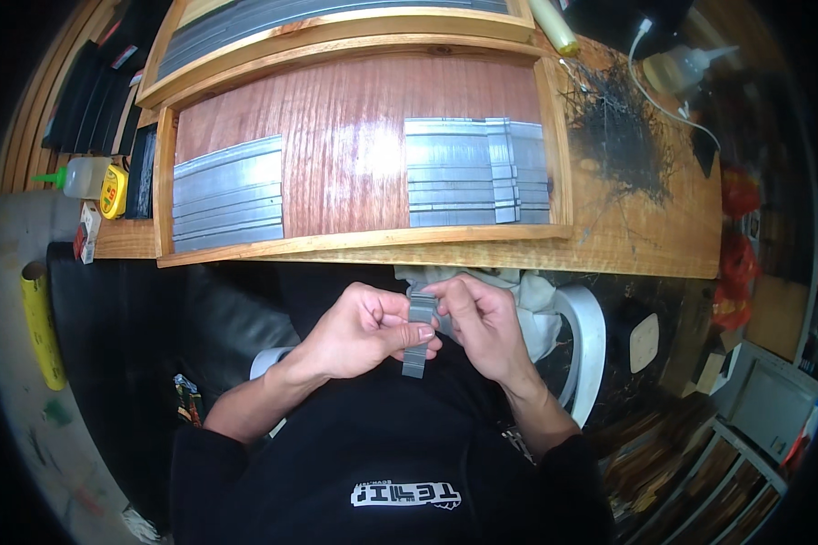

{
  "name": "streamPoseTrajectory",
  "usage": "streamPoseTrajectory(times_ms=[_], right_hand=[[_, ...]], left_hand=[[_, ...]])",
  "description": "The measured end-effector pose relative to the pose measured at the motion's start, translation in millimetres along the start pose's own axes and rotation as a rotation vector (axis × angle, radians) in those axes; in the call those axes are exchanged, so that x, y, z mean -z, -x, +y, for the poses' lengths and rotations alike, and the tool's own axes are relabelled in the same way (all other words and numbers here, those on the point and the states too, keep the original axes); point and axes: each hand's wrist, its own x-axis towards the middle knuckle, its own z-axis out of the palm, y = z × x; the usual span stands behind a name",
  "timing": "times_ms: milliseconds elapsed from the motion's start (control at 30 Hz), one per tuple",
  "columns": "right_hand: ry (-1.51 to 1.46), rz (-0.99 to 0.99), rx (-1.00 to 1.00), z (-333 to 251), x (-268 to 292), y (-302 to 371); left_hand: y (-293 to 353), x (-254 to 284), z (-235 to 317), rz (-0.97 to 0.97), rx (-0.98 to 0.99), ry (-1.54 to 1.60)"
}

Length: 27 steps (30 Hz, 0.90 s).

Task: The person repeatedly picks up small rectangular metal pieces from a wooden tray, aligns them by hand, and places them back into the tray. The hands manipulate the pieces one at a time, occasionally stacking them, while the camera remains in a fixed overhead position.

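In front of my chest, my left hand is closed around a narrow grey ridged strip, its thumb lying across the front. The strip hangs nearly upright, its lower end showing below the fingers. My right hand is pinched at the strip's upper end, thumb and bent forefinger together; the fingertips partly hide what they grip. Just beyond both hands lies a shallow wooden tray. Inside it are a grey set of flat strips at the left and another grey set of strips at the right.
A second wooden tray sits behind the first. Loose dark thin wires cover the right of the table. Bottles stand at both sides: a yellow one and a clear nozzle bottle. A white chair arm curves beside my right arm.
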Motion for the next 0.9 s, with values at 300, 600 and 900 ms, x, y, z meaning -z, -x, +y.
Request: streamPoseTrajectory(times_ms=[300,600,900], right_hand=[[-0.265,-0.196,-0.033,6,-9,-7],[-0.432,-0.196,-0.098,17,-10,-25],[-0.461,-0.133,-0.099,20,-16,-26]], left_hand=[[8,0,-7,0.02,-0.048,-0.029],[-11,18,10,0.023,-0.07,0.059],[-13,19,5,0.016,-0.096,0.116]])
